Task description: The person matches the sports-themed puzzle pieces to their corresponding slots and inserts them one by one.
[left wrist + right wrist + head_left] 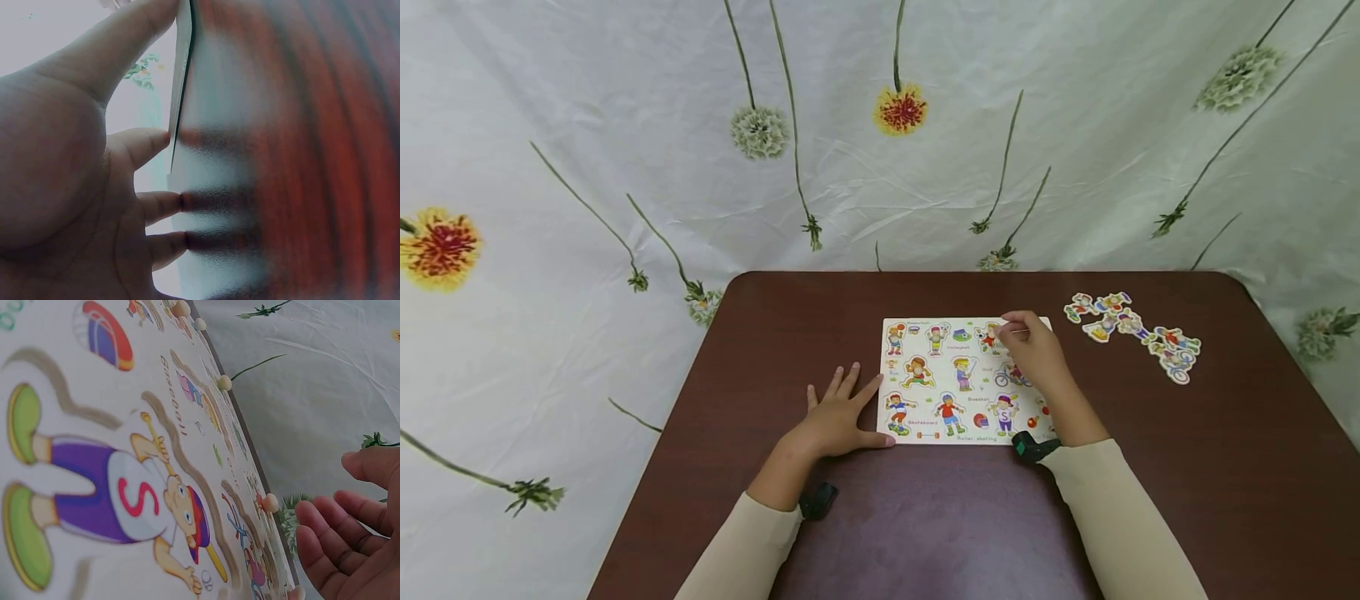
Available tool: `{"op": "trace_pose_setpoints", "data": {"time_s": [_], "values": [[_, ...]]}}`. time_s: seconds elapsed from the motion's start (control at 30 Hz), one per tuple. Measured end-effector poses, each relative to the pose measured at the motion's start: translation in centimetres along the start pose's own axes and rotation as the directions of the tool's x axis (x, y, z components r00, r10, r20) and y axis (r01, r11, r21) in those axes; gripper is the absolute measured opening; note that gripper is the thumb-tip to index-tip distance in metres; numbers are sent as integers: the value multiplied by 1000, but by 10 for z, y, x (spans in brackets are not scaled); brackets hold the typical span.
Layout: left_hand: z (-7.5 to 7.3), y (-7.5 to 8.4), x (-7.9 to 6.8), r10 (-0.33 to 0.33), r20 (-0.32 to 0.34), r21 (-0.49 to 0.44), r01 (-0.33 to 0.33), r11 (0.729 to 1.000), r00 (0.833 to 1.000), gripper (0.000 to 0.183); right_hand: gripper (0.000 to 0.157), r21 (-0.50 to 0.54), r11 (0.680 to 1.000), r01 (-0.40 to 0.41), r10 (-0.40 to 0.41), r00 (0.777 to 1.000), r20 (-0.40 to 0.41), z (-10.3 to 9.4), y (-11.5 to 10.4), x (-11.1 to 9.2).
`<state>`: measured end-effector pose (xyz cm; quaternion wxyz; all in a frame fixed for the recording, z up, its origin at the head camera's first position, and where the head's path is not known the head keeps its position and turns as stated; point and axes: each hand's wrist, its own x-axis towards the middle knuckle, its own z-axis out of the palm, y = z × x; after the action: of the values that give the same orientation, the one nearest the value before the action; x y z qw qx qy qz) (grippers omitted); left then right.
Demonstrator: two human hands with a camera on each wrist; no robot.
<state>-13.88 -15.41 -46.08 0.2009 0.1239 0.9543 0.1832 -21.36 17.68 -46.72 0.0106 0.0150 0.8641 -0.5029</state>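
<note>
My left hand (833, 421) lies released on the bench (760, 350), fingers spread; its thumb and index finger touch the left edge of the puzzle board (943, 385), and the other fingertips meet the bench just beside it. My right hand (1036, 354) is above the board's far right part, near the footballer piece (988, 338), its fingers loosely bent. The right wrist view shows a gap between thumb and fingertips, and I see nothing gripped there.

The board lies flat, its long sides running with the bench's far edge. A narrow strip of bench separates the two, and the flowered cloth (685, 108) rises beyond. Small round knobs (225, 382) stand up from the board, so the room just over its face is uneven; the batter piece marked S (140, 500) lies near its front edge.

On my right, the loose pieces (1129, 322) lie touching or overlapping in a straggling group, its nearest end just beside the board's far right corner. More bench runs from them to the right edge. My widest room is to the left of my left hand and on the near side, between my sleeves (1123, 517). My right wrist's black camera (1033, 447) sits over the board's near right edge, hiding part of it.
</note>
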Motion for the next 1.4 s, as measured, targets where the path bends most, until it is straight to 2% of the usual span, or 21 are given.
{"op": "trace_pose_setpoints", "data": {"time_s": [0.27,0.5,0.8,1.03,1.27,1.4], "values": [[0,0,0,4,-5,1,-4,1000,1000,103,40,21,1000,21,-20,998,-52,-6,1,1],[1,-1,2,5,-7,9,-5,1000,1000,102,40,5,1000,2,-2,996,-90,-20,7,1],[0,1,0,8,-8,1,-8,1000,1000,102,43,-51,999,4,-13,983,-184,-47,23,2],[1,-1,0,5,-6,4,-5,1000,1000,102,43,-90,994,-61,37,966,-255,-74,36,4],[1,-2,1,0,-3,3,0,1000,1000,103,46,-102,986,-129,97,957,-275,-94,47,7],[1,-2,1,-2,0,8,2,1000,1000,103,42,-165,981,-104,59,964,-260,-103,55,11]]}}
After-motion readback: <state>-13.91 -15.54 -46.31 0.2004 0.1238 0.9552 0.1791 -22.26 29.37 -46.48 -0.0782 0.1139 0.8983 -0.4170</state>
